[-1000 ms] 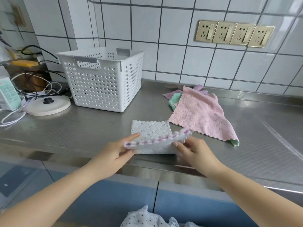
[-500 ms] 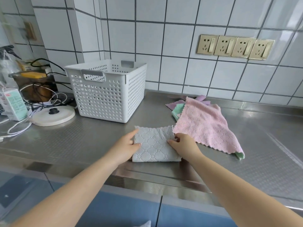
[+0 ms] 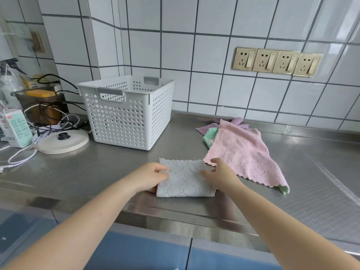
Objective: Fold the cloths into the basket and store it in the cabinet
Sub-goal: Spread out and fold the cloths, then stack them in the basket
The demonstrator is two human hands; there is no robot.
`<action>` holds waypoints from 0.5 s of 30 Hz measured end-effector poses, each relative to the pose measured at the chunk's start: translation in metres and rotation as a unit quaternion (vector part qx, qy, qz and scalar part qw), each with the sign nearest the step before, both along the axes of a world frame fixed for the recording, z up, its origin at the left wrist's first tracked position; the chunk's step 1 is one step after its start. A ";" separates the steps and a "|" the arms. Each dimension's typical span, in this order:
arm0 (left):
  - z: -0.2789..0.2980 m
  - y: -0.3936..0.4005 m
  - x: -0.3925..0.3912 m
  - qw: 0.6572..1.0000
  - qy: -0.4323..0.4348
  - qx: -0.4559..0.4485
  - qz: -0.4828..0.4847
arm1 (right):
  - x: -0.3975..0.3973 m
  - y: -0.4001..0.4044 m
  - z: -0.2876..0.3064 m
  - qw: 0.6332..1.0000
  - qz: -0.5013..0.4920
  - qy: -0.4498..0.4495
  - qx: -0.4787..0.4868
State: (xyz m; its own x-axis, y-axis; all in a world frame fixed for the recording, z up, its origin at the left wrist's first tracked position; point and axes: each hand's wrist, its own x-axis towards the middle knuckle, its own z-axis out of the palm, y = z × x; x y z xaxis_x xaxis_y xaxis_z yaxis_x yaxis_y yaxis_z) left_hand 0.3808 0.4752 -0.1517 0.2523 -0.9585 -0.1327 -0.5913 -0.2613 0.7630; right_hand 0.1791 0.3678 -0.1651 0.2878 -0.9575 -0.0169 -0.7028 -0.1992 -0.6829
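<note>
right now the folded pale grey cloth with the diamond-quilted weave (image 3: 185, 179) lies flat on the embossed stainless steel counter (image 3: 101, 172), close to its front edge and square to me. my left hand (image 3: 151, 177) grips the cloth's left edge: the fingers are curled over the top corner and the thumb side sits down by the lower corner, so that edge is pinched between them. my right hand (image 3: 219, 175) is at the cloth's right edge with the fingers loosely bent and spread; the fingertips touch the fabric, but i cannot tell whether they actually pinch it.

just beside the right hand, touching the grey cloth's upper right corner, the pink scalloped-edge cloth (image 3: 245, 156) lies spread open and skewed, with one point reaching toward the counter's front. a mint green cloth (image 3: 211, 133) peeks out from under it at the back left and again at its front right tip, and a lilac cloth (image 3: 239, 121) shows behind, against the wall.

behind and left of the grey cloth stands the white perforated plastic basket with grey handle grips (image 3: 124, 114), upright, well apart from my hands. left of the basket sits a round white kettle base with a black centre (image 3: 64, 141), with white and black cables around it and a small teal-and-white carton (image 3: 17, 129) near the left edge. four gold wall sockets (image 3: 276, 62) run in a row on the white tiled wall. blue cabinet fronts (image 3: 146, 252) show below the counter.
</note>
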 end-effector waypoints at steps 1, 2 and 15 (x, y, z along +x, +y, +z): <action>0.001 0.000 0.003 0.995 -0.101 -0.018 0.001 | -0.003 0.001 0.003 0.999 -0.002 0.030 -0.024; 0.001 -0.001 0.005 0.982 -0.185 -0.049 0.005 | -0.004 0.002 0.005 0.996 -0.001 0.059 -0.060; -0.033 -0.024 -0.029 0.927 -0.362 0.017 -0.100 | 0.034 0.023 -0.025 0.949 0.152 0.249 -0.121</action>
State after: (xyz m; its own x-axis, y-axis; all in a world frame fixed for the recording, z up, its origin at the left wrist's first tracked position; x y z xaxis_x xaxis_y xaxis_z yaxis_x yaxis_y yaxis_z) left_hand 0.3522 0.4514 -0.1846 0.1050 -0.9941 -0.0286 -0.9842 -0.1080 0.1405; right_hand 0.2129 0.3905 -0.1903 0.5656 -0.8246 -0.0133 -0.8110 -0.5532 -0.1903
